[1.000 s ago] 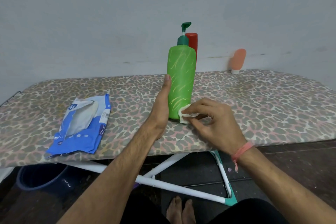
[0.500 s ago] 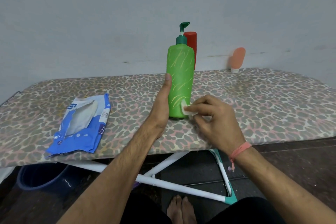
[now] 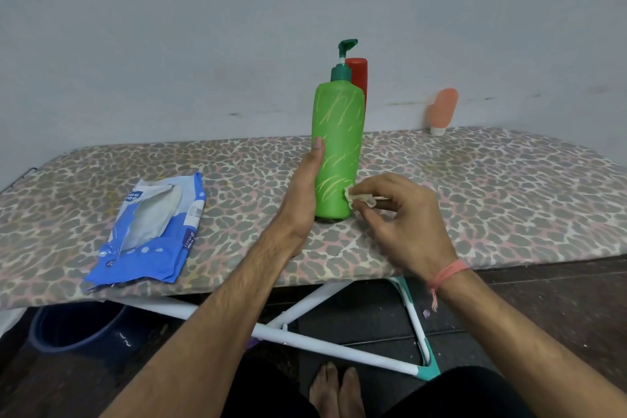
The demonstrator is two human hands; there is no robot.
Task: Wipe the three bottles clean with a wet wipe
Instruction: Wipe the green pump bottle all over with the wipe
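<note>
You had one wipe pack (image 3: 149, 231) lying flat at the left of the tabletop (image 3: 492, 193), torn open, its lower corner close to the near edge. Bare patterned cover lay between the pack and your left hand (image 3: 302, 193).

That hand stood on edge against the left side of the green bottle (image 3: 337, 149), thumb straight up along it; the other fingers were behind the bottle, so you could not tell how far they wrapped.

Three bottles were in view. The green bottle stood upright near the middle, fairly close to the near edge. The red bottle (image 3: 358, 76) stood upright right behind it, mostly hidden. The small orange bottle (image 3: 442, 110) stood cap-down at the far edge by the wall, well apart to the right.

Your right hand (image 3: 403, 220) had its fingers curled, pinching one wipe (image 3: 358, 198) between thumb and forefinger; the wipe touched the green bottle low on its right side. A pink thread band (image 3: 446, 273) circled that wrist.

Right of your hand the tabletop ran open to its curved right edge. Below the near edge you had the white frame (image 3: 325, 346), a dark bucket (image 3: 74, 326) at left, and your two bare feet (image 3: 336, 390).
</note>
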